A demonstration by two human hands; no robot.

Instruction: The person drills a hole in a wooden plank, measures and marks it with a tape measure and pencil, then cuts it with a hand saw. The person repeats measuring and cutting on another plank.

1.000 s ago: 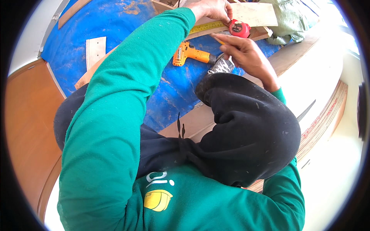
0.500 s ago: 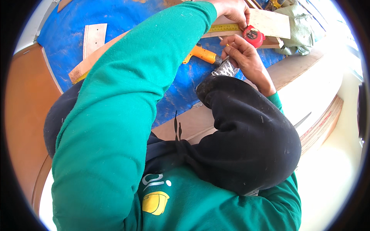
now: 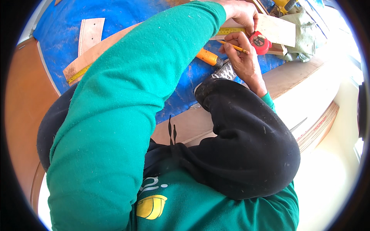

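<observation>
A long curved wooden board lies across in front of me, with the yellow tape blade stretched along it. My left hand reaches over from the left, its thumb and fingers closed on the tape measure where the blade meets the red case. Just nearer to me, my right hand holds a yellow pencil between thumb and fingers. The pencil's tip points left, close to the board's near edge. My left sleeve hides the middle of the board and the blade.
An orange power drill lies on the blue sheet beside my shoe. A small wooden piece rests at the far left. At the far right are a greenish cloth sack and a yellow tool.
My right hand has turned the pencil, which now shows lengthwise with its tip to the left. The left hand stays at the tape measure. The whole view has shifted slightly.
</observation>
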